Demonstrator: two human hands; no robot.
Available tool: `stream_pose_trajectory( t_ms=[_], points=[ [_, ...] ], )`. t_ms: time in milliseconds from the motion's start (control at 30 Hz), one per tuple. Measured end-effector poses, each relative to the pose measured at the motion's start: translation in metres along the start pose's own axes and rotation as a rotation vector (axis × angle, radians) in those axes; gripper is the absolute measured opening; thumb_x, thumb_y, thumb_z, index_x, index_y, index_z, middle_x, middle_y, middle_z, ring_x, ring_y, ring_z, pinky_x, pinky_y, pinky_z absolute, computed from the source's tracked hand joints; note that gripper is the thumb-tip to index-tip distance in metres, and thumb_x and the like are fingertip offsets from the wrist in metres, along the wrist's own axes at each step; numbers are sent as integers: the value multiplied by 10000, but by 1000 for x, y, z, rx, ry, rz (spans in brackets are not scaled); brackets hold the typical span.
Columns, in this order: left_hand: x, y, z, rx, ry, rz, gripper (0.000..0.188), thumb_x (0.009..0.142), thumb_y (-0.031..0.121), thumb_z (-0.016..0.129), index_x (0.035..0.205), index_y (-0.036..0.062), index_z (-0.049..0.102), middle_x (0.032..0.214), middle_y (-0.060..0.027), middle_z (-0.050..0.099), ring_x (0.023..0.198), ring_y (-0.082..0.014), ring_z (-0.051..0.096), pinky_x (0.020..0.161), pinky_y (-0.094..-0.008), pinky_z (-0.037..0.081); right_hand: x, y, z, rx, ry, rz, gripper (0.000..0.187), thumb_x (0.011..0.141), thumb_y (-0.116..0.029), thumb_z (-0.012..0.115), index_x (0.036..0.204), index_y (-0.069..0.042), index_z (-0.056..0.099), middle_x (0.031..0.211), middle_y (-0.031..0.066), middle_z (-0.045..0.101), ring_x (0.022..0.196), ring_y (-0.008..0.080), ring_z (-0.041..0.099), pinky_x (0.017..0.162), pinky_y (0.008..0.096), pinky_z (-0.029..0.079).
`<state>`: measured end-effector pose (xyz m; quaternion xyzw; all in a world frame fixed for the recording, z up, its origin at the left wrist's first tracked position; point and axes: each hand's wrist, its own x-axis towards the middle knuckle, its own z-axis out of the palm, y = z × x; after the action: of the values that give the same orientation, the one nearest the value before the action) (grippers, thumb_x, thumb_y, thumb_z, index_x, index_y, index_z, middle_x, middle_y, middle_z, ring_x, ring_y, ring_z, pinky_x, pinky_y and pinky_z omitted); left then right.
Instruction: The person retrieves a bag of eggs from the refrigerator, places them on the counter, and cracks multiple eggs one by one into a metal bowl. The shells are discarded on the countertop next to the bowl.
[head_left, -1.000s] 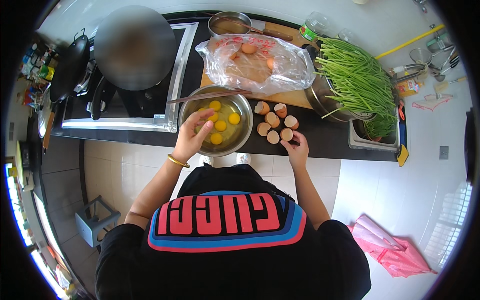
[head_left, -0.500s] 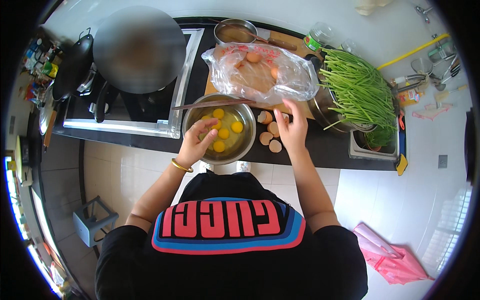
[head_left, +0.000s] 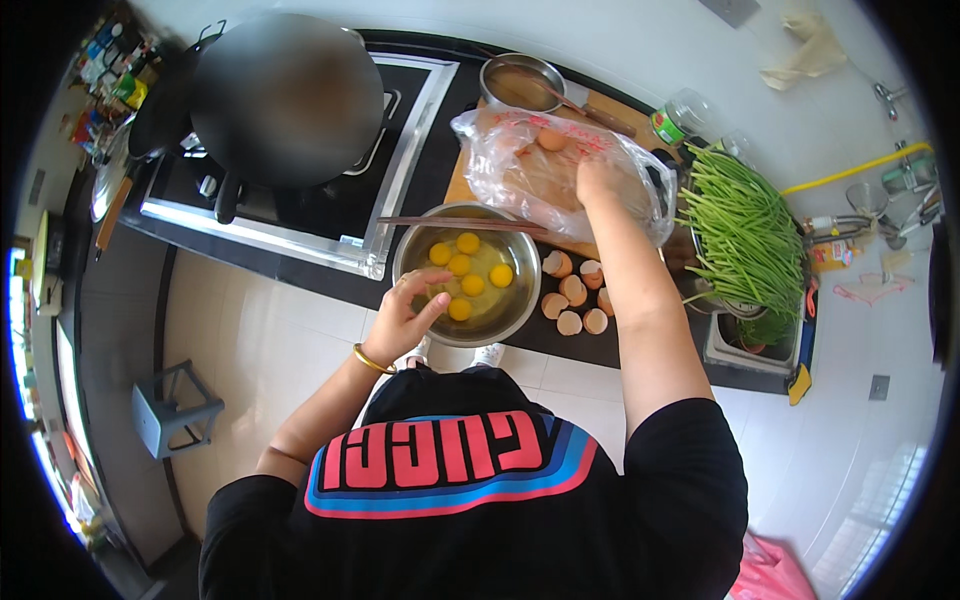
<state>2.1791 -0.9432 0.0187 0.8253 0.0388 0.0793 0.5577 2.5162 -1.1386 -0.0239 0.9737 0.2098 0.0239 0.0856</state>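
A steel bowl on the counter holds several raw egg yolks in clear egg white. My left hand hovers at the bowl's near left rim, its fingers apart with nothing in them. My right hand reaches into a clear plastic bag on a wooden board; its fingertips are hidden there. One brown egg shows through the bag left of that hand. Chopsticks rest across the bowl's far rim. Several cracked eggshells sit right of the bowl, beside my right forearm.
A stove with a large pan stands at the left. Behind the bag are a small steel pot, a knife handle and a glass jar. Green chives lie on the right, above a sink.
My right hand has moved from beside the eggshells up into the bag, covering the place of one egg. More eggshells now show. My left hand stays by the bowl.
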Motion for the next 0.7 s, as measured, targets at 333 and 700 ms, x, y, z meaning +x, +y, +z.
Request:
stream_pose_trajectory(
  t_ms=[333,700],
  points=[
    [-7,-5,-2,-8,23,-20,274,920,194,581,1130,19,601,1081,-104,621,932,-181,592,829,-290,478,7,15,-6,201,-46,54,276,841,-158,594,1097,-58,576,1082,158,635,994,307,622,800,435,514],
    [22,5,13,-73,-75,43,280,937,184,556,1156,11,574,1079,-95,623,939,-149,592,818,-274,489,-137,-19,-80,2627,-569,27,533,900,-420,542,1187,28,514,1023,212,608,701,193,581,697,321,492]
  ],
)
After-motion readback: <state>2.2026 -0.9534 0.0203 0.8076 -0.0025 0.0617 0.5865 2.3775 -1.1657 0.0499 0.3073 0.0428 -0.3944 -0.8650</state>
